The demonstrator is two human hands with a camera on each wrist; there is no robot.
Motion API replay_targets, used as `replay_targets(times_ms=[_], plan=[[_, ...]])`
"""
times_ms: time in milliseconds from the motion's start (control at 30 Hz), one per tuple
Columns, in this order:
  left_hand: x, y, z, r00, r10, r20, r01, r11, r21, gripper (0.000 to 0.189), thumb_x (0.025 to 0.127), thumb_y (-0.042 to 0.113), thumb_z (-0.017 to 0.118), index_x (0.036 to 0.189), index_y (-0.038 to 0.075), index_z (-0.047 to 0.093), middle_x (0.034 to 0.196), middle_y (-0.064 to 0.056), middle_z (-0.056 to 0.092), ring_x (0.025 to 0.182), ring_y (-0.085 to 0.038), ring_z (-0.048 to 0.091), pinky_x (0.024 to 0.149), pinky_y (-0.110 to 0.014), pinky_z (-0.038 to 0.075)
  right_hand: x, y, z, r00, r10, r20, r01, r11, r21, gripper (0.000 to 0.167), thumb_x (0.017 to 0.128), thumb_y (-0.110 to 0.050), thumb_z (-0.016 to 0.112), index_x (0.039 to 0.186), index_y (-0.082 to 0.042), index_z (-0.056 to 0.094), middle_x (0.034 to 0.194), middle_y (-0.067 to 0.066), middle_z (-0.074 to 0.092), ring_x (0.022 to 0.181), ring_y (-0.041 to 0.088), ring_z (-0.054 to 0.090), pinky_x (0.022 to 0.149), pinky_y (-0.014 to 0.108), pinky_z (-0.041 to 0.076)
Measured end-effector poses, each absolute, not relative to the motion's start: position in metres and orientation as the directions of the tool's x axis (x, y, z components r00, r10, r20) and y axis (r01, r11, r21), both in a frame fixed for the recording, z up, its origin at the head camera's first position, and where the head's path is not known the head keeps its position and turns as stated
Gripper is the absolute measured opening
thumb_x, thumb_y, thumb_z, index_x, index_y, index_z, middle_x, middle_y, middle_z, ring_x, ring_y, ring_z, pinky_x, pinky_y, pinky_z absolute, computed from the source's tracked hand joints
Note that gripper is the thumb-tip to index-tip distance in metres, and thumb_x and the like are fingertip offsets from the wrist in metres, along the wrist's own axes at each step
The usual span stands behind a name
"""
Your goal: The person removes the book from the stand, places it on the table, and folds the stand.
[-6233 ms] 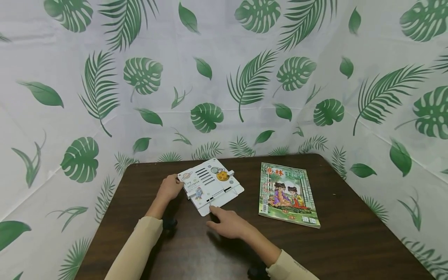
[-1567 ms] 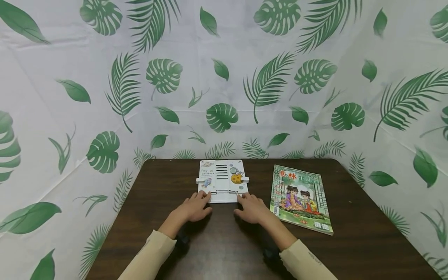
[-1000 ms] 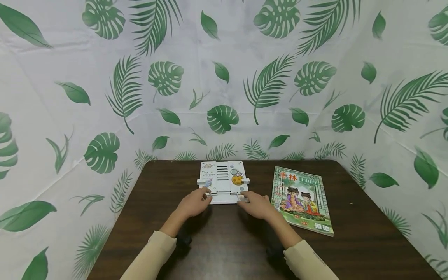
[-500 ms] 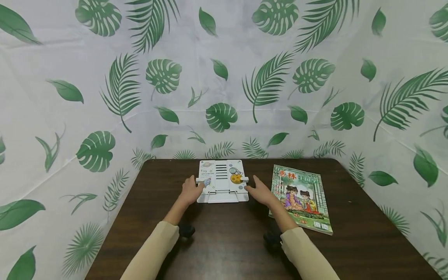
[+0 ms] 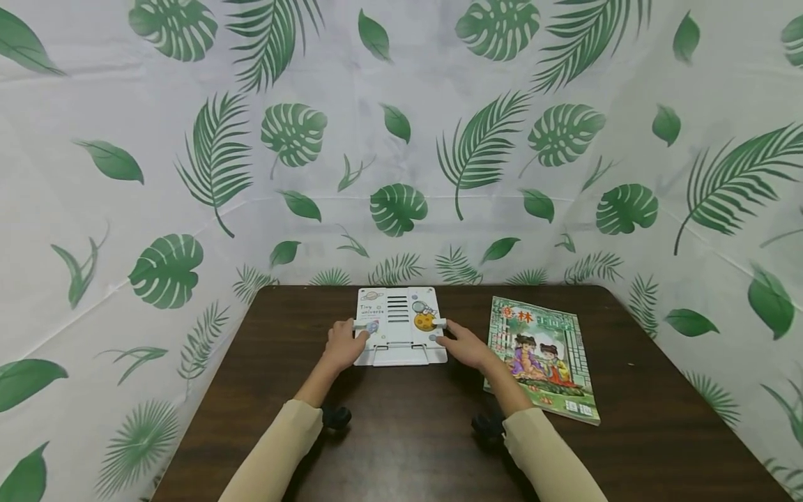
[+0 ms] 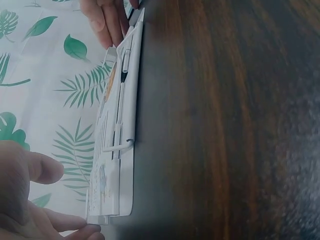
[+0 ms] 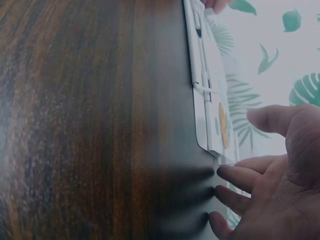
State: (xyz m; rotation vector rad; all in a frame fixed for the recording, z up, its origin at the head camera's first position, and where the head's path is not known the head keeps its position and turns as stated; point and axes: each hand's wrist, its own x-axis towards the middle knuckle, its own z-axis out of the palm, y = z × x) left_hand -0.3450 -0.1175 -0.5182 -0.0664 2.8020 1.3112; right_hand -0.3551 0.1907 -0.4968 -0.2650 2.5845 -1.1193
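A white book stand (image 5: 398,335) printed "Tiny universe" with a planet and a rocket lies near the table's back edge, its front lip toward me. Two thin wire clips reach forward over that lip. My left hand (image 5: 341,346) is at its left side, fingertips at the side edge and thumb raised apart in the left wrist view. At the right side, my right hand (image 5: 465,346) has its fingers loosely extended by the edge. In the right wrist view its thumb (image 7: 270,119) stands off the panel. Small white side clamps sit beside both hands.
A colourful magazine (image 5: 544,359) lies on the dark wooden table (image 5: 408,439) to the right, partly behind my right forearm. A leaf-patterned curtain (image 5: 401,139) hangs behind the table and along both sides.
The stand has turned from slanted to square with me. Both hands have moved from its front corners out to its sides, and the wire clips now lie forward over the lip.
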Motion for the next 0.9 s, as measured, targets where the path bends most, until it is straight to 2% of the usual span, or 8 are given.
replay_targets(times_ms=[267,533,733,900], plan=[[-0.344,-0.116,-0.514,-0.998,-0.007,-0.064,-0.054,0.625,0.779,0.067,0.106,0.030,0.051,0.160,-0.008,0.041,0.160,-0.032,0.038,0.150,-0.049,0.034,0.121,-0.067,0.033,-0.355,0.192,-0.497,-0.937,-0.290,-0.194,-0.050,0.662,-0.748,0.074,0.114,-0.031,0.051,0.169,0.007,0.018,0.176,0.030,0.021,0.164,0.049,0.020,0.131,0.064,0.022],[-0.342,-0.117,-0.509,-0.994,0.045,-0.100,-0.056,0.574,0.817,0.065,0.107,0.029,0.050,0.164,-0.002,0.040,0.163,-0.030,0.035,0.152,-0.048,0.029,0.122,-0.064,0.031,-0.356,0.194,-0.499,-0.935,-0.302,-0.186,-0.065,0.661,-0.747,0.074,0.114,-0.031,0.051,0.169,0.007,0.019,0.175,0.031,0.023,0.163,0.049,0.021,0.130,0.065,0.023],[-0.343,-0.120,-0.515,-0.992,0.043,-0.121,-0.078,0.551,0.831,0.065,0.107,0.028,0.052,0.164,-0.002,0.041,0.163,-0.029,0.036,0.151,-0.047,0.030,0.122,-0.063,0.031,-0.357,0.193,-0.503,-0.929,-0.321,-0.186,-0.072,0.649,-0.757,0.074,0.114,-0.030,0.051,0.169,0.007,0.019,0.175,0.031,0.022,0.163,0.049,0.021,0.130,0.065,0.024],[-0.349,-0.123,-0.521,-0.995,0.038,-0.090,-0.053,0.561,0.826,0.066,0.106,0.027,0.053,0.162,-0.006,0.041,0.160,-0.032,0.039,0.149,-0.049,0.032,0.122,-0.066,0.031,-0.359,0.190,-0.500,-0.931,-0.323,-0.167,-0.081,0.633,-0.770,0.074,0.113,-0.030,0.052,0.169,0.006,0.021,0.174,0.031,0.024,0.163,0.049,0.023,0.129,0.065,0.025]])
